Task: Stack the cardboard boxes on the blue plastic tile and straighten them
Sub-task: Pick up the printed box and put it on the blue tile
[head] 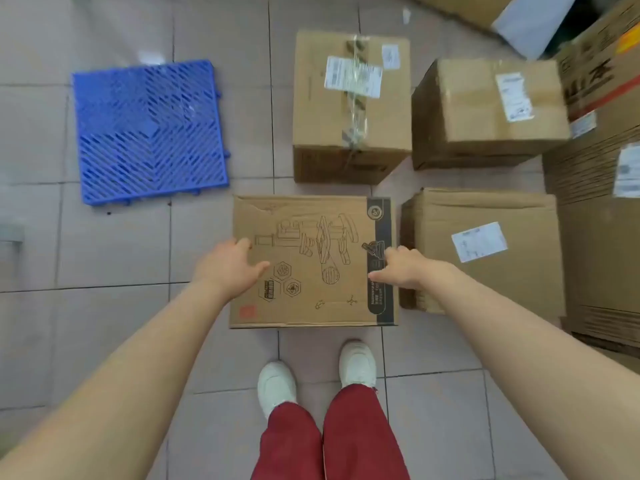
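A blue plastic tile (149, 131) lies bare on the floor at the upper left. A printed cardboard box (311, 230) with line drawings and a dark side stripe stands on the floor in front of my feet. My left hand (230, 266) rests at its left edge with the fingers apart. At the box's right edge, over the dark stripe, my right hand (403, 268) also has its fingers spread. Neither hand is closed around the box. Beyond it stand a taped box (349, 133), a labelled box (491, 109), and another labelled box (485, 247) on the right.
Tall stacks of flattened cardboard (599, 202) rise along the right side. More cardboard and a white sheet (533, 22) lie at the top right. A grey object (12, 233) pokes in at the left edge. My white shoes (277, 386) stand just behind the printed box on the tiled floor.
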